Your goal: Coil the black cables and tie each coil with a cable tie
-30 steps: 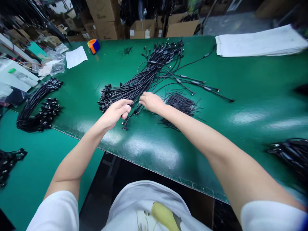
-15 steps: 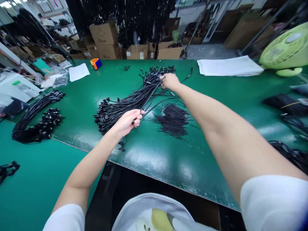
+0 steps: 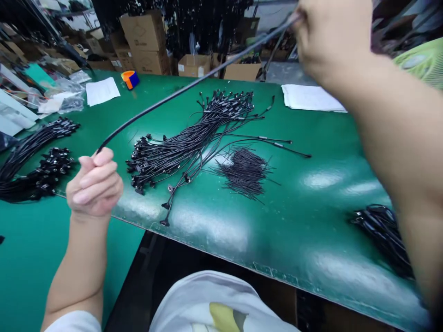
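Note:
A black cable [image 3: 194, 83] is stretched taut through the air between my two hands. My left hand [image 3: 94, 183] is closed in a fist on its near end, raised above the table's front edge. My right hand [image 3: 328, 37] is lifted high at the top right and closed on the far end. Below them a large pile of black cables with connectors [image 3: 187, 138] lies spread on the green table [image 3: 311, 193]. A small heap of thin black ties [image 3: 245, 173] sits just right of the pile.
More cable bundles lie at the left [image 3: 34, 161] and at the right edge [image 3: 384, 230]. A white paper stack [image 3: 311, 97], a loose sheet [image 3: 102, 90] and an orange-blue tape roll [image 3: 130, 79] are at the back. Cardboard boxes [image 3: 145, 41] stand behind the table.
Both hands have risen off the table, pulling one cable out of the pile. My right hand swept up and to the right; my left hand drew back toward the left.

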`<state>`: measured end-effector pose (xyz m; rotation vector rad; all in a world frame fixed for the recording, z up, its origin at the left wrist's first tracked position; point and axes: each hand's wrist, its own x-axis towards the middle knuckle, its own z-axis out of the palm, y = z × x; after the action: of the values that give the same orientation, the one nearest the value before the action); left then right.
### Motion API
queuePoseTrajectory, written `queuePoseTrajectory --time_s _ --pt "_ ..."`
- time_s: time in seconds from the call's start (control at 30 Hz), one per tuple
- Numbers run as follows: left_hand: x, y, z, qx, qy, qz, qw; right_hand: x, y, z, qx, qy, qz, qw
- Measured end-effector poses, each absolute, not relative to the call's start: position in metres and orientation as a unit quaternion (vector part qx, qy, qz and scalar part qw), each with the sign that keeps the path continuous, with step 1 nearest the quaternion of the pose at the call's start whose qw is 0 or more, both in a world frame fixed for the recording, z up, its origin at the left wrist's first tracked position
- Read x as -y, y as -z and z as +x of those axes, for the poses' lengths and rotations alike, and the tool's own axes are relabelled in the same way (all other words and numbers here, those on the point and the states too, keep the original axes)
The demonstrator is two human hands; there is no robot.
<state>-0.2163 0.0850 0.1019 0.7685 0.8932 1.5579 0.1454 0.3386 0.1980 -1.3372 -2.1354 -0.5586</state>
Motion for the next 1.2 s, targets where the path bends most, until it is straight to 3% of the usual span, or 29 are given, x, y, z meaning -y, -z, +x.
queuePoseTrajectory --time_s 0.17,0.23,0.3,0.4,0.5,0.67,0.77,1.03,1.2 --pt "-0.068 -0.072 -0.211 -0.459 -0.629 0.304 0.548 -0.23 -0.103 0.169 0.782 0.208 -0.567 0.15" --pt "-0.067 -0.056 -0.185 -0.494 -0.565 0.359 0.555 -0.173 -0.069 0.165 0.832 0.163 -0.527 0.066" --pt "-0.063 -0.04 -0.153 -0.491 -0.513 0.426 0.559 -0.122 -0.047 0.157 0.905 0.075 -0.417 0.04" --pt "-0.05 -0.021 -0.107 -0.459 -0.441 0.549 0.542 -0.076 -0.039 0.146 0.939 -0.015 -0.333 0.082" --pt "-0.033 -0.017 -0.083 -0.416 -0.344 0.597 0.593 -0.071 -0.05 0.149 0.914 -0.006 -0.386 0.122" --pt "-0.02 -0.03 -0.092 -0.353 -0.319 0.429 0.768 -0.087 -0.057 0.186 0.895 0.002 -0.431 0.114" --pt "-0.016 -0.037 -0.105 -0.325 -0.374 0.322 0.807 -0.091 -0.041 0.21 0.886 -0.022 -0.44 0.142" --pt "-0.013 -0.042 -0.117 -0.441 -0.505 0.207 0.712 -0.078 0.005 0.236 0.85 -0.111 -0.467 0.216" --pt "-0.013 -0.041 -0.127 -0.447 -0.535 0.217 0.683 -0.078 0.014 0.248 0.855 -0.023 -0.456 0.245"
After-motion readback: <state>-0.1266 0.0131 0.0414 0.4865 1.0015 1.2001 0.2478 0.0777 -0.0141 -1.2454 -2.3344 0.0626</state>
